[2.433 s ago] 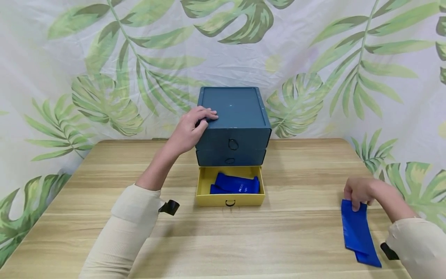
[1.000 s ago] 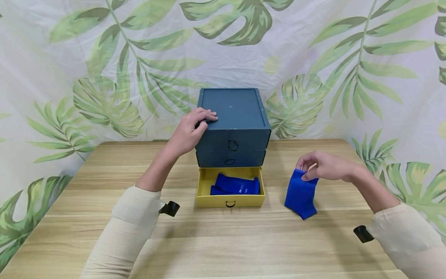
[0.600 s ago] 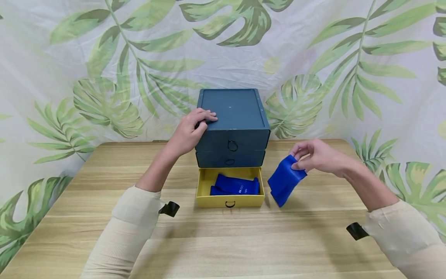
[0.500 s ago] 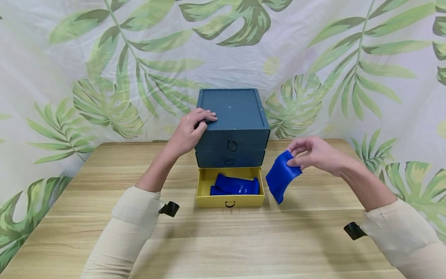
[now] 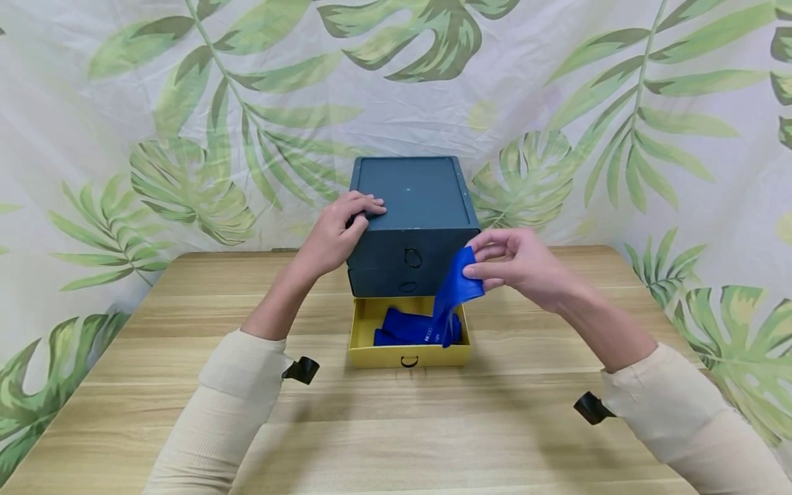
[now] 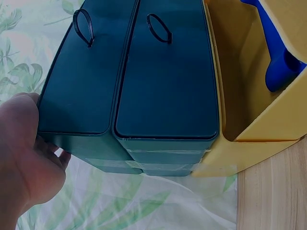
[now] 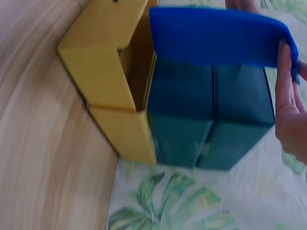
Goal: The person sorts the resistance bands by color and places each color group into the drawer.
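Observation:
My left hand (image 5: 339, 230) rests on the top left edge of a dark blue drawer unit (image 5: 411, 192), fingers laid over its top. Thumb and fingers of my right hand (image 5: 522, 269) pinch one end of a flat blue resistance band (image 5: 456, 289). The band hangs over the right side of the pulled-out yellow drawer (image 5: 371, 356), its lower end overlapping the drawer's inside. In the right wrist view the held band (image 7: 216, 37) stretches across the unit's front. Inside the drawer lies another blue band (image 5: 405, 326) with white print, partly hidden by the held one.
Two dark blue drawers with black loop pulls (image 5: 412, 258) stand closed above the yellow one. The unit sits at the back of a wood-grain table (image 5: 396, 426). Behind it hangs a leaf-patterned cloth (image 5: 297, 82). Black wrist mounts (image 5: 592, 408) project from the sleeves.
My right hand has lifted the blue band off the table's right side and carried it left to over the yellow drawer. My left hand has stayed on the unit.

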Demonstrator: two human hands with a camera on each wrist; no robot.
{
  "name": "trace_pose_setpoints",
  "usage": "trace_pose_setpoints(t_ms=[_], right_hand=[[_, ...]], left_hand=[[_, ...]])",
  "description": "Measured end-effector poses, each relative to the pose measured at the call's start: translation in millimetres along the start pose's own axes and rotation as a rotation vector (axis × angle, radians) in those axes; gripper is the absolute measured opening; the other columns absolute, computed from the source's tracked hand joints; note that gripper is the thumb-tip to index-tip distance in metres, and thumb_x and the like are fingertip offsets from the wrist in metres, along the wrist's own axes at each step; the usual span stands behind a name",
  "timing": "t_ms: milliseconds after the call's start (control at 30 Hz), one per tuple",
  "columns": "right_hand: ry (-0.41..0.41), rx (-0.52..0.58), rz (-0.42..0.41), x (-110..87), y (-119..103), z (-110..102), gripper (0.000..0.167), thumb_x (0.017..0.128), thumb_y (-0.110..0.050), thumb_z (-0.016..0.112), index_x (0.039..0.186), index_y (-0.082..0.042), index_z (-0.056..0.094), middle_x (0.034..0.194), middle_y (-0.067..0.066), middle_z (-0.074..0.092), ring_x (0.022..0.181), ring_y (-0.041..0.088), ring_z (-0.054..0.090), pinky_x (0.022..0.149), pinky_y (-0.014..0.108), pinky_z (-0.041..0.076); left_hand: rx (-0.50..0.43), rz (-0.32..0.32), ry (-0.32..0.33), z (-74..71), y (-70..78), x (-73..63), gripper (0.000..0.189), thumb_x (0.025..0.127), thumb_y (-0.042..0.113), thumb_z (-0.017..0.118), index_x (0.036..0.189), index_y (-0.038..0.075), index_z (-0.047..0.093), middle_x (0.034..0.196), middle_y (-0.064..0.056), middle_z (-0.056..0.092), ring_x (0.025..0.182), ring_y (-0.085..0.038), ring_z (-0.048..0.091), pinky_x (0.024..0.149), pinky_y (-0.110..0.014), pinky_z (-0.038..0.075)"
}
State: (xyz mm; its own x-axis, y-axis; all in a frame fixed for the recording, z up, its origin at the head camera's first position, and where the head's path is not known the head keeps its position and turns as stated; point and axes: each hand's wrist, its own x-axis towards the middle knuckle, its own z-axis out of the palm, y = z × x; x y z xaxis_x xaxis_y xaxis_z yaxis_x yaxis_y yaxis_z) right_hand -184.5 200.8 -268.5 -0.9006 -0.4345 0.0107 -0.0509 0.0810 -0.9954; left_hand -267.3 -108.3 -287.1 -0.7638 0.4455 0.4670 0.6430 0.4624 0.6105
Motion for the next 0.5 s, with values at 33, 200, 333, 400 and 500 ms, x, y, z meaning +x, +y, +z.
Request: trace_pose_setpoints(t_ms=[33, 200, 333, 400, 500], right_hand=[[0.008, 0.006, -0.004, 2.1, 0.4, 4.4, 0.015, 0.095, 0.009, 0.065, 0.109, 0.004, 0.064, 0.09, 0.006, 0.075, 0.074, 0.017, 0.073, 0.073, 0.034, 0.063], [0.028, 0.008, -0.025, 12.3, 3.6, 23.8, 0.017, 0.095, 0.008, 0.065, 0.112, 0.008, 0.062, 0.088, 0.002, 0.075, 0.074, 0.013, 0.072, 0.075, 0.034, 0.063], [0.02, 0.01, -0.059, 18.3, 6.6, 37.9, 0.019, 0.095, 0.009, 0.065, 0.114, 0.009, 0.062, 0.088, 0.001, 0.076, 0.074, 0.013, 0.072, 0.074, 0.034, 0.063], [0.02, 0.013, -0.073, 20.7, 7.7, 45.3, 0.02, 0.095, 0.009, 0.066, 0.115, 0.009, 0.062, 0.089, 0.002, 0.076, 0.074, 0.014, 0.073, 0.074, 0.035, 0.064], [0.023, 0.017, -0.089, 24.1, 9.2, 55.6, 0.021, 0.095, 0.009, 0.067, 0.116, 0.01, 0.063, 0.092, 0.005, 0.076, 0.076, 0.016, 0.075, 0.076, 0.037, 0.064]], left_hand=[[0.001, 0.001, 0.001, 0.0, 0.1, 0.1, 0.039, 0.104, 0.0, 0.038, 0.125, -0.004, 0.07, 0.138, -0.018, 0.062, 0.145, -0.032, 0.045, 0.12, -0.048, 0.034], [0.0, 0.001, 0.004, 0.1, -0.7, 0.7, 0.039, 0.103, 0.0, 0.038, 0.124, -0.005, 0.071, 0.138, -0.019, 0.062, 0.144, -0.033, 0.045, 0.12, -0.048, 0.035], [0.005, 0.001, 0.006, -0.1, -0.4, 0.7, 0.039, 0.103, 0.0, 0.038, 0.123, -0.006, 0.071, 0.137, -0.02, 0.062, 0.144, -0.033, 0.046, 0.12, -0.049, 0.035], [0.007, 0.001, 0.007, 0.0, -0.6, 0.7, 0.038, 0.103, 0.0, 0.038, 0.123, -0.006, 0.071, 0.137, -0.02, 0.062, 0.144, -0.034, 0.046, 0.12, -0.049, 0.034], [0.011, 0.004, 0.011, 0.1, -0.2, 0.6, 0.037, 0.104, 0.0, 0.039, 0.123, -0.005, 0.071, 0.136, -0.02, 0.063, 0.143, -0.034, 0.047, 0.12, -0.049, 0.035]])
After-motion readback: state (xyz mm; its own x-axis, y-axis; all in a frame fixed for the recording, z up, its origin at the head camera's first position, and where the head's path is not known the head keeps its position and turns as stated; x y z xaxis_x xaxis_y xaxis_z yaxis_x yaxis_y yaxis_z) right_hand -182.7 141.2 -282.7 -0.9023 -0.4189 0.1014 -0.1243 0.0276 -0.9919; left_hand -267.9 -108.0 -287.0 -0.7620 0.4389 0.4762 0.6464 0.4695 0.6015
